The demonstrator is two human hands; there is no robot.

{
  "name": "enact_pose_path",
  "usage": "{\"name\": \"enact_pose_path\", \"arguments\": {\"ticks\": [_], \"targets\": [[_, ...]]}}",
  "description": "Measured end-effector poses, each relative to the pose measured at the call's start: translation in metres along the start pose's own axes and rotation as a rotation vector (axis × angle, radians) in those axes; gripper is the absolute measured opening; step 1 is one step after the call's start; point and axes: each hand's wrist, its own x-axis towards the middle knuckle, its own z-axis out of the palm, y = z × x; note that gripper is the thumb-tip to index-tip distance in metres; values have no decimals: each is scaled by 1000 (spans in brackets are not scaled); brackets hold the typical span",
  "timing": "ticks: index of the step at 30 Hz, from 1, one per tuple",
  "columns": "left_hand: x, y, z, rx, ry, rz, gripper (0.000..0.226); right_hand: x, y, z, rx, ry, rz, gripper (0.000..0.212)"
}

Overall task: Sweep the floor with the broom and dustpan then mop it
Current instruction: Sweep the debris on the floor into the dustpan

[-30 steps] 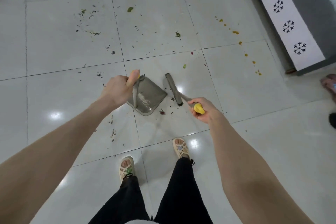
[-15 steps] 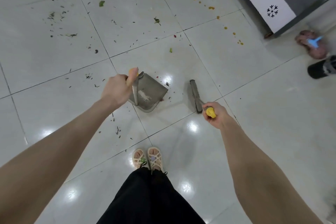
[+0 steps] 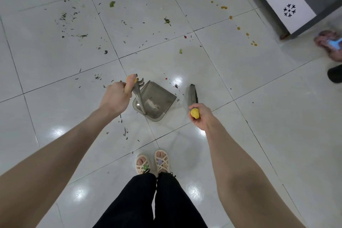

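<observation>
Two hands work here, with one tool in each. On the far left, the white floor (image 3: 46, 79) has lots of small dark bits (image 3: 70, 24) on it, and a green leaf (image 3: 112, 3) lies past them. More bits lie nearer, between the left hand (image 3: 115, 96) and the feet (image 3: 162, 161).

The left hand is curled tight round the yellow top of the pan's handle. The pan (image 3: 159, 98) sits on the floor just right of that hand. Its round back is on the near side, and its open mouth looks far and right. A little pale dirt is inside it.

Just right of the pan, not touching it, is the broom (image 3: 192, 94). Its brush head is long and thin. It runs from near to far, side-on to the pan's mouth. A few bits lie between the two. The right hand (image 3: 200, 116) grips the broom's yellow end, with its fingers wrapped round it. This hand is the one next to the brush.

Most of the dirt is farther off than both hands. So the broom likely has to reach out far and pull bits back to the pan's mouth.

Far right, yellow spots (image 3: 224, 7) run in a line toward a cupboard (image 3: 288, 11). A pink slipper (image 3: 327, 42) sits by the right edge. The sweeping is not done yet, so mopping looks a long way off.
</observation>
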Motion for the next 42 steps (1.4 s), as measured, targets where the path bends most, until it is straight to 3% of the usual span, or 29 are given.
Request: {"name": "enact_pose_path", "arguments": {"ticks": [13, 19, 27, 42], "targets": [[39, -58, -80, 65, -35, 44, 84, -26, 33, 94, 134, -108, 28, 12], [50, -106, -134, 119, -170, 221, 88, -62, 111, 149, 323, 36, -67, 11], [35, -154, -186, 245, -313, 422, 76, -139, 218, 183, 461, 233, -134, 9], [-21, -236, -210, 257, -405, 588, 79, -203, 379, 212, 600, 348, -79, 11]]}}
